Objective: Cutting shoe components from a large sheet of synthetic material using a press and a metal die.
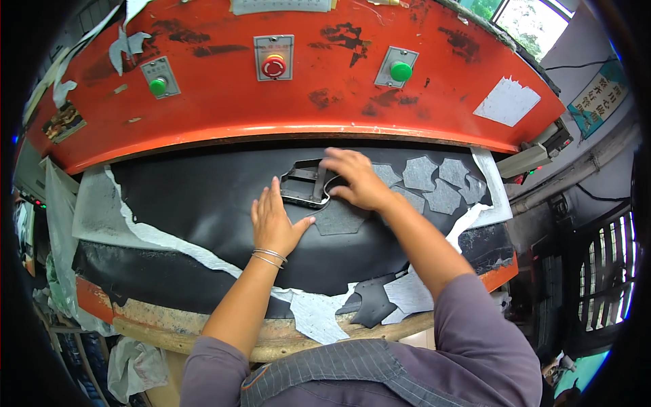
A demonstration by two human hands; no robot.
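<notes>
A metal cutting die, an open steel frame with crossbars, lies on a black sheet of leather-like material. My right hand grips the die's right side, its fingers at the far edge and its thumb nearer me. Flat on the sheet, my left hand has its fingers stretched along the die's left edge and its thumb spread to the right. Just right of the die are cut-out grey shapes; several more grey shapes lie farther right.
Behind the sheet rises an orange machine beam with a red stop button and two green buttons. Torn white-backed scraps and a black scrap hang over the front edge. A pale cutting board shows at left.
</notes>
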